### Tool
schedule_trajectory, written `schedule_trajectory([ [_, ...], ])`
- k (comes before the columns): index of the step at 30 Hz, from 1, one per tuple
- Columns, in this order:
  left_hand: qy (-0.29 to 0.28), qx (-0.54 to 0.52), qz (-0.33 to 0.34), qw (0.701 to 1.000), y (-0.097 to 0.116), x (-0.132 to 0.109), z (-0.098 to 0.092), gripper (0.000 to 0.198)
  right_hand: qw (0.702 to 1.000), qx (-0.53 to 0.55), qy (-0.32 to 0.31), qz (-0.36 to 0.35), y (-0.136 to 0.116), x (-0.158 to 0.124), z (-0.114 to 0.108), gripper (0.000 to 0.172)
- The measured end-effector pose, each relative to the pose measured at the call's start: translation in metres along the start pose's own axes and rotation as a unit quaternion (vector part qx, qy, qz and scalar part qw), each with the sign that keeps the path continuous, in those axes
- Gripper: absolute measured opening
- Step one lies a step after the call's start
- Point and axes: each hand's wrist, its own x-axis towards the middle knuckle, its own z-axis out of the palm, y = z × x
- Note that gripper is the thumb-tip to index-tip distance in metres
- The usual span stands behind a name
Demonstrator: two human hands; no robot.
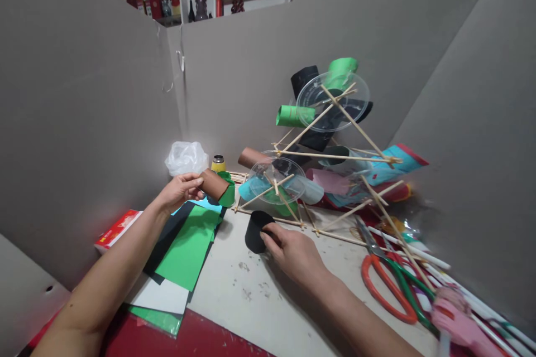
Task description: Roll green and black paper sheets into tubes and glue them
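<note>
My left hand (180, 193) pinches a brown paper tube (214, 183) by its near end, tilted above the colored sheets. Green paper rolls (228, 195) show just beyond that tube. Lower and to the right, my right hand (295, 251) grips the rim of a short black paper tube (253, 236) between thumb and fingers, close over the white board (221, 284). Behind it stands a model of thin wooden sticks (335, 156) with round clear plastic lids (307, 117) and green, black, brown and blue paper tubes attached.
Green sheets (186, 248), black and white paper lie at the left, beside a red box (119, 228). A white plastic bag (187, 157) and a yellow bottle (218, 163) stand behind. Scissors with orange and green handles (387, 290) and a pink glue gun (456, 318) lie right. Grey panels enclose the table.
</note>
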Motion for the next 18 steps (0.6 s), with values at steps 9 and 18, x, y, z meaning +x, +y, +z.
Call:
schedule_trajectory([
  [9, -0.106, -0.129, -0.029, 0.986, 0.004, -0.022, 0.041, 0.028, 0.884, 0.458, 0.045, 0.082, -0.025, -0.006, -0.02, 0.035],
  [18, -0.192, -0.03, -0.021, 0.981, 0.002, -0.048, 0.082, 0.03, 0.78, 0.608, 0.008, 0.149, -0.043, -0.014, -0.027, 0.04],
])
